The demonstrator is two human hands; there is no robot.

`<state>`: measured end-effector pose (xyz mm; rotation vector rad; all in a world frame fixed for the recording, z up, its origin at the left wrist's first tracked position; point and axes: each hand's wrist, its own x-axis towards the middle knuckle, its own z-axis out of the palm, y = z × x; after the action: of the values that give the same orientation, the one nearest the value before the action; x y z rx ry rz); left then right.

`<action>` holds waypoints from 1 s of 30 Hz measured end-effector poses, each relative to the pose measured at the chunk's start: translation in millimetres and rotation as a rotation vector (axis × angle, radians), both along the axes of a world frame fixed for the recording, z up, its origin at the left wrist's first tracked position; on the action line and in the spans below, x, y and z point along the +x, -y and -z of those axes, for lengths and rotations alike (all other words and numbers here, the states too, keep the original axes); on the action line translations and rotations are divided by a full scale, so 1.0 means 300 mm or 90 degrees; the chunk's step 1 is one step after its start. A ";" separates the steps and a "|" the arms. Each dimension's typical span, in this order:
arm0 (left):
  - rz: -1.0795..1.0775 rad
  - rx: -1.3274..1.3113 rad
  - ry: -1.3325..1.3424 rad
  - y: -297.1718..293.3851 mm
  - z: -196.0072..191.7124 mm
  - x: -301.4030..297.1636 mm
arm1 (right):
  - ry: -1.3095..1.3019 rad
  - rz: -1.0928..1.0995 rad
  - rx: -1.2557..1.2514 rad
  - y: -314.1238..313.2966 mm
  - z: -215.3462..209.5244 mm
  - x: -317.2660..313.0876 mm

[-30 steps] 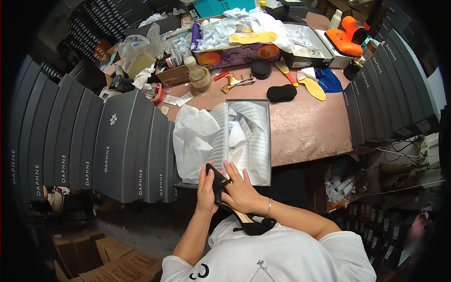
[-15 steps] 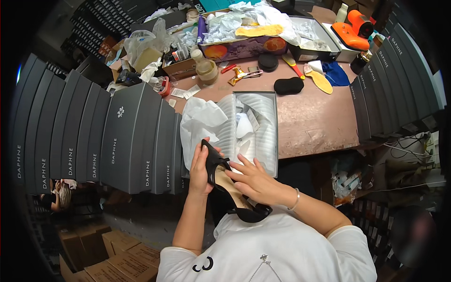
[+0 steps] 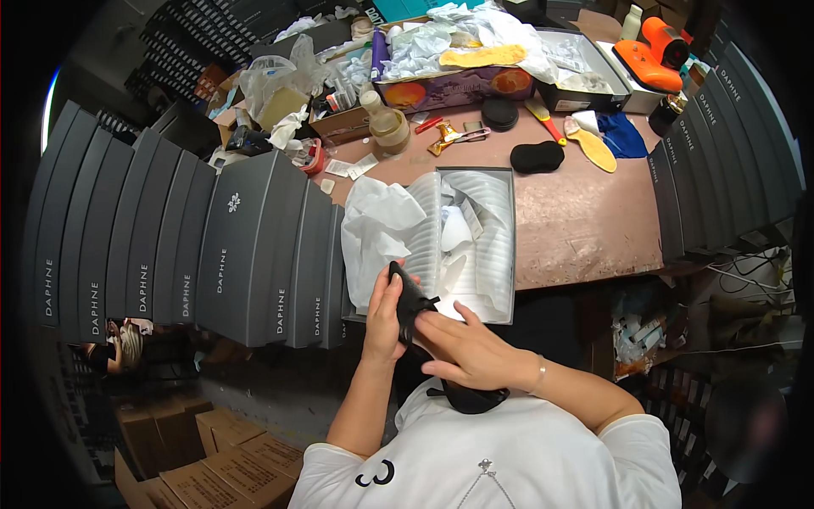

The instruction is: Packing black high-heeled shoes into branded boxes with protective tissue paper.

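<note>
A black shoe with a small bow (image 3: 410, 294) is held in front of my chest, over the near edge of an open shoebox (image 3: 507, 246). My left hand (image 3: 386, 318) is closed around its front part. My right hand (image 3: 479, 355) lies across the shoe with fingers stretched out, fingertips at its opening near the bow. Much of the insole is covered by that hand; the black heel end (image 3: 473, 399) shows below it. Inside the box are ribbed white wrapping (image 3: 492, 229), crumpled white tissue paper (image 3: 380, 216) and a white packet.
Dark grey shoeboxes stand in rows at left (image 3: 246, 246) and right (image 3: 716, 161). Across the brown table (image 3: 585, 229) lie a black oval pad (image 3: 538, 157), a yellow insole (image 3: 596, 153), a red-handled brush (image 3: 545, 121) and a glue jar (image 3: 388, 131). Cartons (image 3: 225, 475) sit lower left.
My right hand has slid further over the shoe, its fingers now at the opening and covering the insole. The shoe looks turned more edge-on. The whole view has shifted slightly.
</note>
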<state>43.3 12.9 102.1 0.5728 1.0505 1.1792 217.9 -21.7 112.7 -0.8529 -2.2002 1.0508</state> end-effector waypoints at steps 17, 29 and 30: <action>-0.004 0.071 0.102 0.019 0.065 -0.138 | 0.033 0.015 -0.408 -0.100 0.001 0.056; -0.038 -0.108 0.159 0.261 0.051 0.008 | -0.265 0.232 -0.513 -0.133 0.048 0.149; -0.003 -0.061 0.215 0.233 0.042 0.001 | -0.300 0.189 -0.592 -0.089 0.007 0.141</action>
<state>43.7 -56.8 89.6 0.2827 0.8129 1.1746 260.3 5.0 110.6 -1.0998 -1.1007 1.9038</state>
